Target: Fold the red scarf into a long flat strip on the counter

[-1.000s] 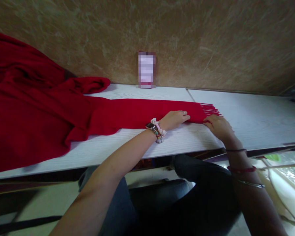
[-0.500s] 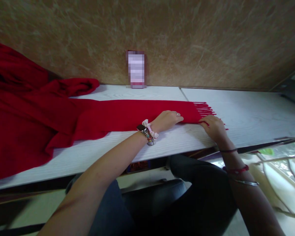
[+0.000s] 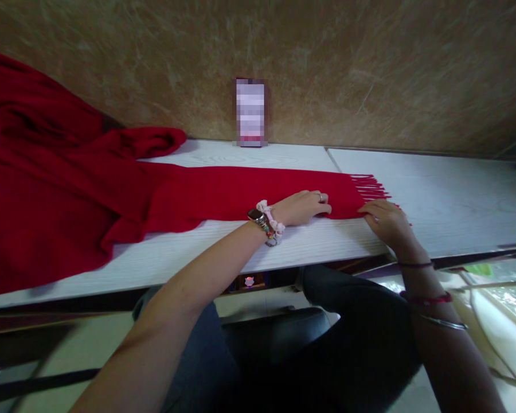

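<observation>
A red fringed scarf (image 3: 241, 192) lies in a long flat strip along the white wood-grain surface, its bunched part spreading to the left. At the scarf's near edge, my left hand (image 3: 303, 207) is closed on the cloth, fingers bent down onto it. My right hand (image 3: 387, 221) is at the near corner beside the fringe (image 3: 370, 185), with fingertips and thumb on the edge of the scarf. Part of the fringe is hidden behind this hand.
A phone (image 3: 251, 112) with a blurred screen leans against the brown marbled wall (image 3: 370, 69). The white surface (image 3: 447, 195) ends at a front edge above my legs (image 3: 348, 321). A pale chair-like frame (image 3: 485, 321) stands at lower right.
The view has shifted slightly, so the scarf and phone sit farther right and higher. My left fingers look more bent, and the right fingertips have loosened a little at the scarf's edge.
</observation>
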`<action>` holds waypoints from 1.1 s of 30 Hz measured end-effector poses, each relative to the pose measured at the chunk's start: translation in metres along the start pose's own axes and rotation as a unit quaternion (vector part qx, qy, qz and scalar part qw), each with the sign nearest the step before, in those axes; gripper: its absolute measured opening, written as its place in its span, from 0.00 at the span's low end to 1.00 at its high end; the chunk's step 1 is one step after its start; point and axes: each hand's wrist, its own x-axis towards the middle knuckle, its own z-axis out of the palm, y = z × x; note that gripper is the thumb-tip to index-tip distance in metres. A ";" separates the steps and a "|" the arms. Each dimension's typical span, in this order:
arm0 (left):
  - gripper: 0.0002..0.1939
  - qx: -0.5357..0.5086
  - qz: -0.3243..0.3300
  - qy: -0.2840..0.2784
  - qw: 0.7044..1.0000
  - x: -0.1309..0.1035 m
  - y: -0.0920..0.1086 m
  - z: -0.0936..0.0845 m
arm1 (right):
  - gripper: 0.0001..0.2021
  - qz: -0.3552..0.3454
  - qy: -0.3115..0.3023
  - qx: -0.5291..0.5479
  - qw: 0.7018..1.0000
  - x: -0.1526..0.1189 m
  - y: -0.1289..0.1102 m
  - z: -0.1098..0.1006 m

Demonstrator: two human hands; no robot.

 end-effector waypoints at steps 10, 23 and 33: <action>0.30 -0.107 -0.038 -0.131 0.985 -0.004 0.003 -0.008 | 0.12 -0.003 -0.083 0.006 0.997 0.006 -0.007 -0.007; 0.17 -0.119 0.037 -0.088 0.988 0.055 0.002 0.001 | 0.13 0.025 -0.080 0.012 0.996 0.009 -0.012 -0.017; 0.20 -0.075 0.048 -0.083 0.993 0.065 -0.002 0.006 | 0.12 0.003 -0.072 0.068 0.995 0.004 -0.007 -0.020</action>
